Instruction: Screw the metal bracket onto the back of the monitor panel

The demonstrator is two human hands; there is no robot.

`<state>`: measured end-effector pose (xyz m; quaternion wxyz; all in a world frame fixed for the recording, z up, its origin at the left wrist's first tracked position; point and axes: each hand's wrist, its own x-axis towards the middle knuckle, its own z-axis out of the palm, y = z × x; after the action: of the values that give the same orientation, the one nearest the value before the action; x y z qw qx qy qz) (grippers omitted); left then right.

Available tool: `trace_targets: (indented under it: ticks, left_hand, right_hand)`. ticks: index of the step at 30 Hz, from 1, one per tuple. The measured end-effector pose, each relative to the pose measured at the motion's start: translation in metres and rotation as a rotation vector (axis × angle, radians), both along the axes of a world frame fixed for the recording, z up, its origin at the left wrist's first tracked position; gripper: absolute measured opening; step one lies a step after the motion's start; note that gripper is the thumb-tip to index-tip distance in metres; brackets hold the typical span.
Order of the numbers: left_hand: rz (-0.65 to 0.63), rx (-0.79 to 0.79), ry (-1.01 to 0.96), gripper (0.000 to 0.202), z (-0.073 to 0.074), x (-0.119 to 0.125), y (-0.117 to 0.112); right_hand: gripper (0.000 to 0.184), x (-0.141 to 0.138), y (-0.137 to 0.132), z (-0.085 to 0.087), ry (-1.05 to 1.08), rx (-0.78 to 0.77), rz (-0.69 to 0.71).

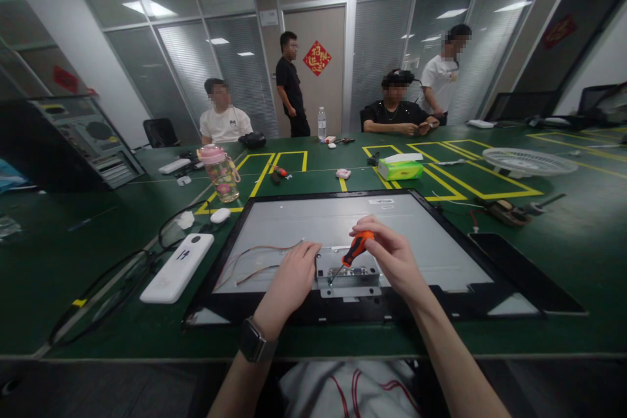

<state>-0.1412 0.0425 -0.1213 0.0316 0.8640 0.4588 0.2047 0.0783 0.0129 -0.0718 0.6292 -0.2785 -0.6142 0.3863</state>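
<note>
A large display panel [274, 219] lies back-side up on the green table, its grey back framed in black. On its near middle sits a metal port bracket [369, 291] with a row of connectors. My left hand [292, 274] grips the bracket's left end, fingers over its edge. With my right hand [392, 255] I hold a screwdriver [359, 247] with an orange and black handle. The shaft slants down and left, its tip at the bracket's left front; whether it sits in a screw is too small to tell. Thin wires [259, 248] run left from the bracket.
Left of the panel lie a white power bank [179, 268] and black cables [115, 297]. A pink-lidded bottle [220, 176] stands behind. A dark flat panel [529, 271] lies at right. Farther back are a green tissue pack [400, 168] and a white fan grille [529, 162]. Several people are beyond the table.
</note>
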Motion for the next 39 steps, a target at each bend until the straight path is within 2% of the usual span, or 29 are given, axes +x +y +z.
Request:
trace_targets:
  ticks: [10, 17, 21, 28, 31, 35, 37, 39]
  left_hand:
    - [-0.008, 0.007, 0.011, 0.044, 0.002, 0.001, 0.000]
    - [-0.016, -0.006, 0.008, 0.043, 0.003, 0.001, -0.001]
    - [-0.009, -0.020, 0.011, 0.043, 0.006, 0.002, -0.001]
    - [-0.001, -0.024, 0.019, 0.044, 0.007, 0.002, -0.002]
    - [0.000, -0.019, 0.020, 0.044, 0.006, 0.001, -0.002]
    - [-0.003, -0.019, 0.026, 0.043, 0.004, 0.001, -0.001]
    - [-0.001, -0.021, 0.031, 0.043, 0.003, 0.000, 0.000]
    - [0.001, -0.019, 0.035, 0.043, 0.002, 0.001, 0.000]
  right_hand:
    - [0.029, 0.001, 0.003, -0.009, 0.065, -0.072, 0.115]
    - [0.015, -0.002, 0.001, -0.001, 0.041, 0.004, -0.016]
    - [0.017, -0.002, 0.002, 0.001, 0.021, 0.031, -0.080]
    - [0.031, 0.000, 0.000, -0.003, 0.091, -0.055, 0.093]
    - [0.024, -0.001, 0.001, -0.003, 0.077, -0.040, 0.053]
    - [0.013, -0.002, 0.003, -0.001, 0.044, 0.036, -0.089]
    - [0.016, 0.000, 0.004, -0.003, 0.019, 0.055, -0.120]
    - [0.024, 0.001, 0.005, -0.006, -0.001, 0.042, -0.082]
